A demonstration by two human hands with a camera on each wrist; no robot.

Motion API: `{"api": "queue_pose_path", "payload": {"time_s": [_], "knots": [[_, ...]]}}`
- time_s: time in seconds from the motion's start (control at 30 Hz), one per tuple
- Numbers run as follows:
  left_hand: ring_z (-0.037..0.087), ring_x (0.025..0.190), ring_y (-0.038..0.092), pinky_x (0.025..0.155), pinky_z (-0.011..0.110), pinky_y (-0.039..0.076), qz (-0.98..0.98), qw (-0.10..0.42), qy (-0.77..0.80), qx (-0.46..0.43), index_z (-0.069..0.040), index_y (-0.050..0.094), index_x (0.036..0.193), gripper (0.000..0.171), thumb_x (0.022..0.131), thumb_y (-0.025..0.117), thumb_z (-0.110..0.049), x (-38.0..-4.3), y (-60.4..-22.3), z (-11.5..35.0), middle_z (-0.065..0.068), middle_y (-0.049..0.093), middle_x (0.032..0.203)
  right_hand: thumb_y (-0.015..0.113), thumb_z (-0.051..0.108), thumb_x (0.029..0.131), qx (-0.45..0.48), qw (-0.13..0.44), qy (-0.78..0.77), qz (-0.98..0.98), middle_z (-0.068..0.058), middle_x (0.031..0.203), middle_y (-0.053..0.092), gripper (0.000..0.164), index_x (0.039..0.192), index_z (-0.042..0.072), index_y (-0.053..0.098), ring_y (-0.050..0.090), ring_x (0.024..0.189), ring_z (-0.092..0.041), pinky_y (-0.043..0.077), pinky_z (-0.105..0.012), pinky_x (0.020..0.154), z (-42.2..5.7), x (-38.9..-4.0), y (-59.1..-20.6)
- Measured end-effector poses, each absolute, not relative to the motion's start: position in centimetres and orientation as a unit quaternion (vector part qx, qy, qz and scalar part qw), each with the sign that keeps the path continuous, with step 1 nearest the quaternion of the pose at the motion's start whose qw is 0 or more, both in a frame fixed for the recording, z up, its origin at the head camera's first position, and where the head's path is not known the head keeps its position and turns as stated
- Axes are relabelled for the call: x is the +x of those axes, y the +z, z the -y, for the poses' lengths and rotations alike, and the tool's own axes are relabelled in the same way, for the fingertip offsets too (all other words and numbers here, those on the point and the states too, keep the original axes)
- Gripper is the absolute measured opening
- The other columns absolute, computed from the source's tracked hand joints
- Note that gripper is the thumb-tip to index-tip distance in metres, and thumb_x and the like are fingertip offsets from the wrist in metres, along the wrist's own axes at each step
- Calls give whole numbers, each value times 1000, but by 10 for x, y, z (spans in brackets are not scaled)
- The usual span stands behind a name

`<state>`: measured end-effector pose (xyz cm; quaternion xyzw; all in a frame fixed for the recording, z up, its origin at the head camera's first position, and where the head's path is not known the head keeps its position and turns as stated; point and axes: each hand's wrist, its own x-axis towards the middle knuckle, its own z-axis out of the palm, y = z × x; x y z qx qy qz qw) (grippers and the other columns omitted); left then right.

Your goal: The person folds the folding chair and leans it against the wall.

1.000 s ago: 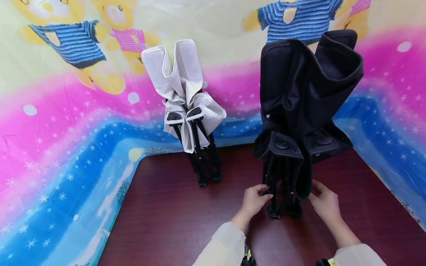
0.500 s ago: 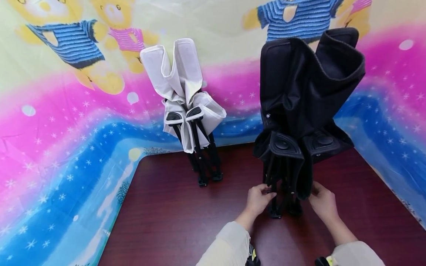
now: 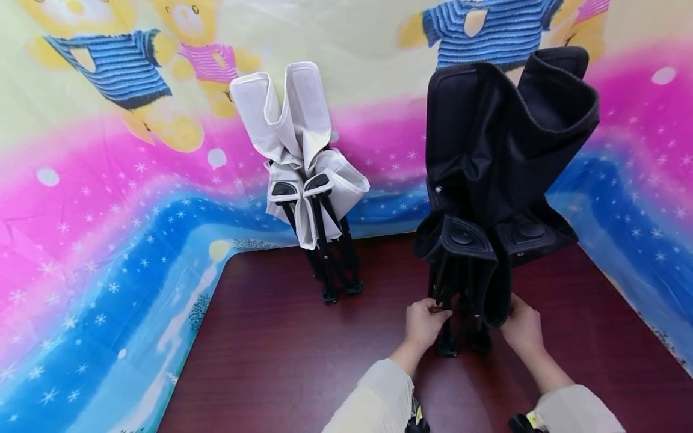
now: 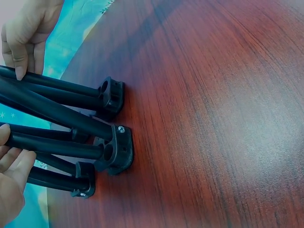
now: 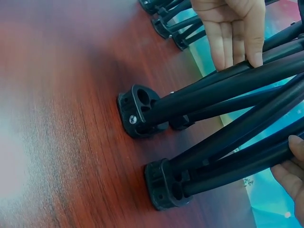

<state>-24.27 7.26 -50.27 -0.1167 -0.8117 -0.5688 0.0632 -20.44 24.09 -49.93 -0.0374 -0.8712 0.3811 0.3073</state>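
A black folding chair (image 3: pixel 487 138), folded up, stands upright on the table with its fabric bunched above thin black legs. Low on its left side, my left hand (image 3: pixel 424 328) pinches a leg tube between thumb and fingers; this left hand (image 4: pixel 12 183) is partly cut off in the left wrist view. On the opposite side my right hand (image 3: pixel 522 329) grips another leg tube, its fingertips hidden by fabric in the head view. The right wrist view shows that right hand (image 5: pixel 292 178) with its thumb on the tube. Plastic feet (image 5: pixel 164 185) rest on the tabletop.
A smaller white folding chair (image 3: pixel 298 132), also folded, stands to the left near the back edge. The dark red wooden table (image 3: pixel 271 361) reaches a backdrop cloth (image 3: pixel 373 132) printed with bears, which rises behind and beside it.
My left hand has shifted slightly to the right along with its forearm. The right hand keeps its hold with barely any movement, and the black folding chair stays standing.
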Motion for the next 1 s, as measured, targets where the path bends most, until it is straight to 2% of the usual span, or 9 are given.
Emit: {"api": "queue_pose_path", "payload": {"time_s": [0.2, 0.37, 0.63, 0.77, 1.0], "knots": [[-3, 57, 56, 50, 8, 41, 815, 61, -565, -116, -3, 65, 65, 6, 67, 70, -4, -243, -502, -74, 2, 64, 62, 59, -8, 66, -31, 315, 377, 871, 3, 51, 44, 20, 60, 9, 49, 33, 45, -3, 26, -19, 43, -243, -206, -502], [-2, 57, 57, 50, 8, 42, 814, 60, -568, -107, -4, 65, 65, 6, 66, 71, -3, -246, -502, -75, 1, 64, 63, 60, -5, 65, -32, 313, 378, 871, 2, 53, 43, 14, 65, 5, 52, 32, 46, -3, 25, -18, 43, -243, -209, -504], [-2, 61, 56, 53, 8, 42, 821, 94, -550, -119, -5, 62, 64, 8, 67, 69, -1, -249, -503, -74, 2, 64, 65, 57, -9, 64, -26, 311, 379, 871, 3, 51, 38, 17, 64, 6, 49, 30, 46, -4, 24, -19, 42, -242, -215, -502], [-3, 61, 56, 53, 7, 42, 831, 118, -529, -128, -6, 62, 63, 9, 68, 69, -3, -251, -503, -74, 0, 64, 65, 57, -10, 63, -28, 300, 373, 877, 1, 51, 39, 18, 66, 5, 49, 31, 46, -4, 26, -22, 42, -241, -217, -499], [-3, 60, 54, 53, 8, 41, 845, 121, -505, -128, -8, 62, 61, 11, 69, 69, -6, -255, -500, -73, -2, 63, 63, 55, -12, 64, -34, 281, 374, 883, -2, 54, 44, 17, 68, 3, 51, 34, 48, -8, 29, -26, 43, -239, -224, -497]]}}
